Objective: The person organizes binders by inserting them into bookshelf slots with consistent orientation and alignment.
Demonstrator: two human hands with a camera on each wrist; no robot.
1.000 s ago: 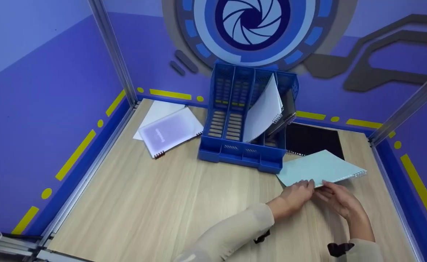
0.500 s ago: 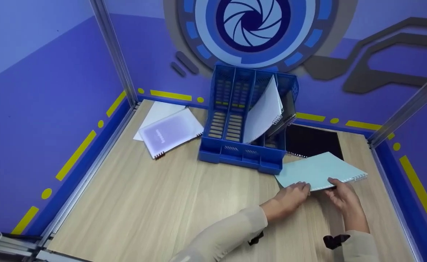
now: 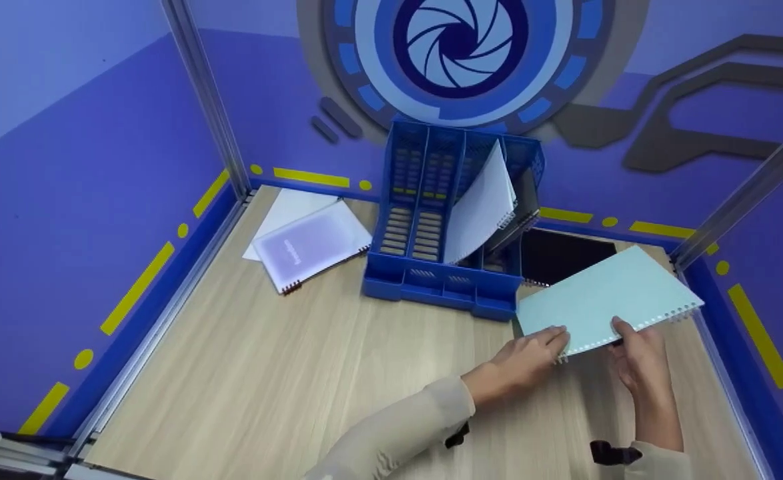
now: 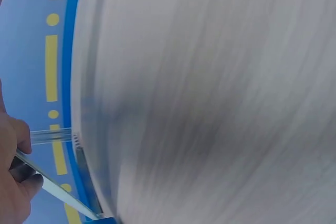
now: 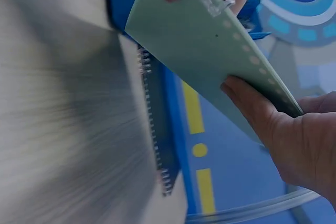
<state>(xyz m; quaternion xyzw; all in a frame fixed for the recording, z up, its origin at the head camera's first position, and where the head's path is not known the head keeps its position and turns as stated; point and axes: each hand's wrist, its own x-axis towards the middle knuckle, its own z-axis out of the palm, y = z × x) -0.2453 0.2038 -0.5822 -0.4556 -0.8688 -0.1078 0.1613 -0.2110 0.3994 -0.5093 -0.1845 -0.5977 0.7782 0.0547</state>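
Note:
A pale green spiral notebook [image 3: 605,287] is held tilted above the table by both hands, its bound edge toward me. My left hand [image 3: 525,353] pinches the left end of that edge; the left wrist view shows its fingers [image 4: 31,184] on either side of the thin notebook. Farther right, my right hand [image 3: 645,360] grips the same edge, thumb on top and other fingers beneath. In the right wrist view, that thumb [image 5: 244,95] lies flat on a green face, near the row of binding holes. Clear binding rings show beside the left fingers there.
A blue file holder [image 3: 381,285] stands at the back, with a white spiral notebook [image 3: 481,210] and a dark one [image 3: 526,207] leaning in its right slots. Right of it lies a black notebook [image 3: 558,253], partly covered. A purple notebook [image 3: 311,247] overlaps a white one [image 3: 281,210] at left.
The green notebook has risen and tilted up, its far corner moving up and right. The right hand has slid right along the edge, and the left hand has shifted slightly left.

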